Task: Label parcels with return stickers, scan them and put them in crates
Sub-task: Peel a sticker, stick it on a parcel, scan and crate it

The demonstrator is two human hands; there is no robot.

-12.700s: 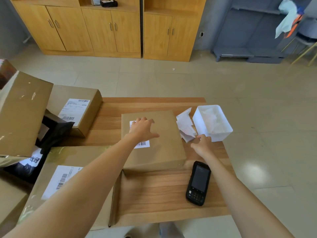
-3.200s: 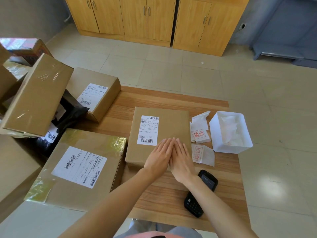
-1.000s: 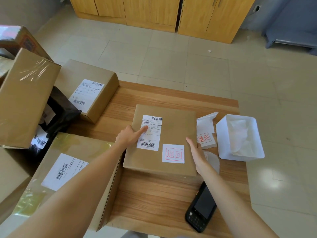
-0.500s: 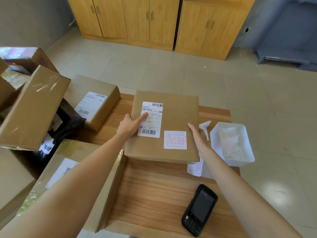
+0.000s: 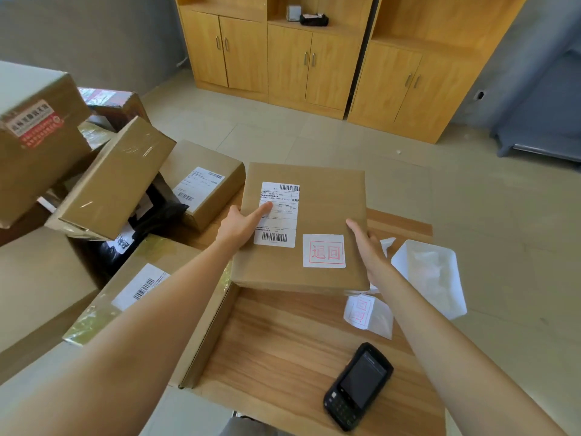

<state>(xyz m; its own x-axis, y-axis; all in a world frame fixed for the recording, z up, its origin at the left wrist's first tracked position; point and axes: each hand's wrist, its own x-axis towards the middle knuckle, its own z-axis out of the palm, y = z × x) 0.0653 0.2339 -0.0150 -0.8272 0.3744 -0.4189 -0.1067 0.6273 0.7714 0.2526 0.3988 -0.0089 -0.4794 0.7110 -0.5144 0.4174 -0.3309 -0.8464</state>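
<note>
A flat brown parcel [image 5: 330, 202] is held up off the wooden table [image 5: 283, 341], gripped on both sides. It carries a white shipping label [image 5: 278, 215] and a white return sticker with red characters [image 5: 323, 250]. My left hand [image 5: 242, 223] holds its left edge, thumb on the shipping label. Along its right edge lies my right hand [image 5: 366, 243]. A black handheld scanner [image 5: 358, 385] lies on the table near the front right. Loose return stickers [image 5: 366, 313] lie beside a white tray [image 5: 440, 262].
Several more cardboard parcels are piled at the left: one with a label [image 5: 201, 180], a taped one leaning [image 5: 116, 177], a large one at front left [image 5: 138, 291], and a black bag [image 5: 157, 215]. Wooden cabinets [image 5: 314, 58] stand beyond tiled floor.
A return sticker was pressed onto the parcel, then both hands took its sides. Over the last second the parcel has risen off the table and moved away from me.
</note>
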